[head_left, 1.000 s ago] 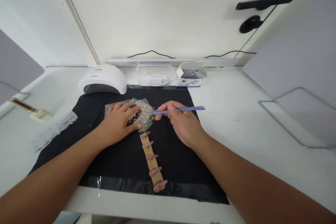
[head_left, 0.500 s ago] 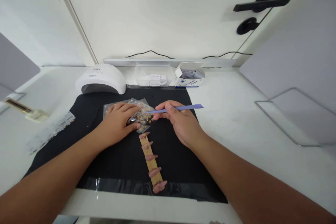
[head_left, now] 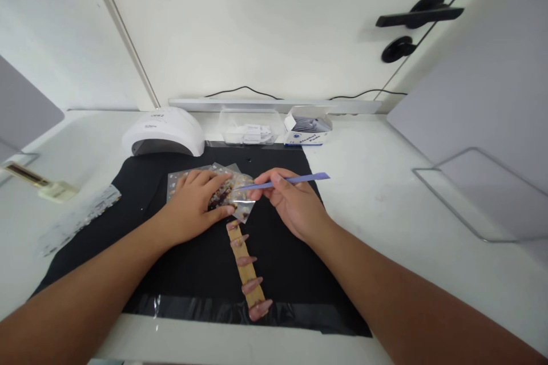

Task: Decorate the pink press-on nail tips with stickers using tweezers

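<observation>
My left hand [head_left: 194, 201] lies flat with fingers stretched over a small stack of clear nail sticker sheets [head_left: 244, 211], pressing them onto the black mat. Gold and dark motifs show on the top sheet. In my right hand [head_left: 295, 202] are slim purple tweezers [head_left: 310, 177], pinched between thumb and fingers. Their thin tip points left and meets the sheet near my left fingertips; whether it has caught a sticker is too small to tell. Just below the sheets lies a wooden stick [head_left: 242, 252] carrying several pinkish false nails [head_left: 246, 261] in a row.
The black mat [head_left: 184, 279] covers the middle of the white table. Behind it stand a white nail lamp [head_left: 165, 125], a clear tray [head_left: 252, 134] with small packets and an alcohol pads box [head_left: 308, 128]. At left are a polish bottle [head_left: 57, 191] and another sticker sheet [head_left: 81, 219].
The top sheet has shifted slightly under my hands, and its glare has moved. The tweezers are tilted a little differently, their tip still over the sheet. The whole view has shifted slightly.
</observation>
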